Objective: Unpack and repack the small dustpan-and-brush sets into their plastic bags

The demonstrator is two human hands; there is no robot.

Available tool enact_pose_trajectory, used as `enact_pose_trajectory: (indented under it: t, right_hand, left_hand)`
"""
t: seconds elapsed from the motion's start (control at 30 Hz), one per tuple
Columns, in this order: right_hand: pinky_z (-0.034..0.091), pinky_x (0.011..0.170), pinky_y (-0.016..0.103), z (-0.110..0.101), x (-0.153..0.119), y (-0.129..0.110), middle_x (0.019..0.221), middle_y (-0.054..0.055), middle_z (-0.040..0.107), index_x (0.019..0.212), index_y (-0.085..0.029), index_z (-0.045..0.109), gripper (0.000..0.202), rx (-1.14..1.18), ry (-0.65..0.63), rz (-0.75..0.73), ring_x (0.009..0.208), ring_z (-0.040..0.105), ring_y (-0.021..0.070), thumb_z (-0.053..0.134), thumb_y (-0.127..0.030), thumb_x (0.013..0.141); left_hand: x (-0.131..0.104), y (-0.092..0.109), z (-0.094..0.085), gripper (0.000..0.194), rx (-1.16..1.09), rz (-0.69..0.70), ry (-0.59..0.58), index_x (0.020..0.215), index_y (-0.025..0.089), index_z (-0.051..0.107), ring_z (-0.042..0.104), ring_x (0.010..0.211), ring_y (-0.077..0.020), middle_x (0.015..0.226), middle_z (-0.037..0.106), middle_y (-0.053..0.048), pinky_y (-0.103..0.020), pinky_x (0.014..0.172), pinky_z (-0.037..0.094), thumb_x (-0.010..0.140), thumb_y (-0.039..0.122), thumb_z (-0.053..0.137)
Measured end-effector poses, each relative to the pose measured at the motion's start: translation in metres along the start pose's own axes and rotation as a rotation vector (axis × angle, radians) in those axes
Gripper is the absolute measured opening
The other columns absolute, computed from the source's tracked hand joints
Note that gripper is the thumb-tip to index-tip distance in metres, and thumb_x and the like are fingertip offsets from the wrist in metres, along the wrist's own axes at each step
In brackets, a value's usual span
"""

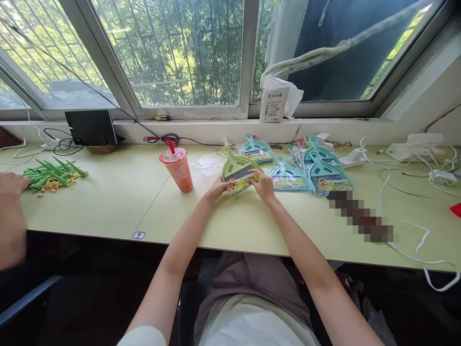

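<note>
Between my two hands is a green mini dustpan and brush set (236, 166), tilted, its handle pointing up and left. A yellow printed label runs along its lower edge. My left hand (216, 188) grips the lower left corner. On the right side, my right hand (263, 185) has its fingers closed over the label. Just behind lies a blue-green dustpan set (256, 150) in clear wrap. To the right of my right hand are another blue-green set (287, 175) and a heap of similar sets (324, 166).
A cup of orange-red drink (180, 170) with a red straw stands left of my hands. Clear plastic wrap (209, 165) lies behind. Green pieces (54, 173) lie at far left beside another person's hand (12, 211). A tablet (90, 128) and white cables (425, 240) flank the table.
</note>
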State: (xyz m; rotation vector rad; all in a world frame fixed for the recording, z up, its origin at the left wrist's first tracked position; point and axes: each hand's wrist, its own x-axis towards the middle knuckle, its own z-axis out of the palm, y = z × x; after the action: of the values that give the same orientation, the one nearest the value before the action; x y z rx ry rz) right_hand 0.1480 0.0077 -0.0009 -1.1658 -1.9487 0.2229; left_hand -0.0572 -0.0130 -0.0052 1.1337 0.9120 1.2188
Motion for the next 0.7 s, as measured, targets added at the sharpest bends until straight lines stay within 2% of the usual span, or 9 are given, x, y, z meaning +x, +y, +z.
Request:
enact_pose_trajectory:
  t: [0.17, 0.27, 0.37, 0.47, 0.53, 0.6, 0.7]
  right_hand:
    - [0.040, 0.062, 0.028, -0.001, -0.003, -0.006, 0.096, 0.007, 0.071, 0.113, -0.024, 0.063, 0.028, -0.084, -0.020, 0.063, 0.076, 0.063, 0.0220, 0.050, -0.039, 0.092]
    - [0.041, 0.064, 0.029, -0.002, -0.002, -0.008, 0.099, 0.008, 0.070, 0.118, -0.024, 0.060, 0.032, -0.124, -0.024, 0.104, 0.078, 0.063, 0.0232, 0.050, -0.040, 0.092]
    - [0.044, 0.075, 0.033, -0.006, -0.002, -0.010, 0.112, 0.012, 0.065, 0.124, -0.021, 0.054, 0.039, -0.137, 0.025, 0.076, 0.097, 0.060, 0.0266, 0.049, -0.041, 0.092]
    - [0.039, 0.093, 0.041, -0.011, -0.002, -0.012, 0.130, 0.015, 0.053, 0.128, -0.020, 0.049, 0.044, -0.150, 0.154, 0.056, 0.121, 0.046, 0.0294, 0.048, -0.045, 0.092]
    - [0.034, 0.100, 0.045, -0.012, -0.003, -0.014, 0.134, 0.016, 0.046, 0.127, -0.020, 0.046, 0.043, -0.096, 0.278, 0.141, 0.127, 0.039, 0.0289, 0.043, -0.046, 0.093]
    - [0.032, 0.103, 0.046, -0.009, -0.005, -0.016, 0.131, 0.016, 0.046, 0.126, -0.020, 0.044, 0.041, 0.027, 0.385, 0.290, 0.125, 0.040, 0.0270, 0.038, -0.045, 0.094]
    - [0.035, 0.103, 0.043, 0.002, -0.009, -0.020, 0.131, 0.017, 0.044, 0.127, -0.017, 0.039, 0.044, 0.275, 0.423, 0.513, 0.117, 0.046, 0.0245, 0.043, -0.042, 0.091]
  left_hand:
    - [-0.002, 0.003, 0.005, 0.068, -0.008, 0.030, -0.015, 0.117, 0.017, 0.057, 0.064, 0.099, -0.0239, 0.115, 0.066, -0.011, -0.036, 0.087, 0.050, 0.055, 0.018, 0.083]
    - [-0.002, 0.005, 0.007, 0.068, -0.007, 0.014, -0.018, 0.119, 0.017, 0.057, 0.064, 0.101, -0.0260, 0.115, 0.066, -0.011, -0.038, 0.086, 0.051, 0.055, 0.021, 0.082]
    - [0.000, 0.004, 0.009, 0.067, 0.013, 0.014, -0.002, 0.117, 0.016, 0.059, 0.064, 0.100, -0.0271, 0.111, 0.068, -0.011, -0.039, 0.087, 0.051, 0.055, 0.022, 0.083]
    - [0.003, -0.001, 0.010, 0.066, 0.023, 0.022, 0.050, 0.114, 0.014, 0.060, 0.065, 0.098, -0.0277, 0.106, 0.069, -0.010, -0.039, 0.086, 0.052, 0.053, 0.022, 0.083]
    - [0.004, -0.004, 0.011, 0.068, 0.012, 0.023, 0.077, 0.117, 0.015, 0.058, 0.065, 0.097, -0.0276, 0.106, 0.069, -0.009, -0.040, 0.086, 0.053, 0.053, 0.024, 0.083]
    - [0.006, -0.006, 0.011, 0.073, -0.009, 0.028, 0.106, 0.121, 0.016, 0.056, 0.066, 0.097, -0.0268, 0.107, 0.069, -0.009, -0.040, 0.086, 0.053, 0.054, 0.024, 0.082]
    - [0.007, -0.005, 0.010, 0.075, -0.038, 0.047, 0.166, 0.124, 0.016, 0.054, 0.066, 0.096, -0.0256, 0.107, 0.069, -0.008, -0.039, 0.085, 0.053, 0.055, 0.023, 0.082]
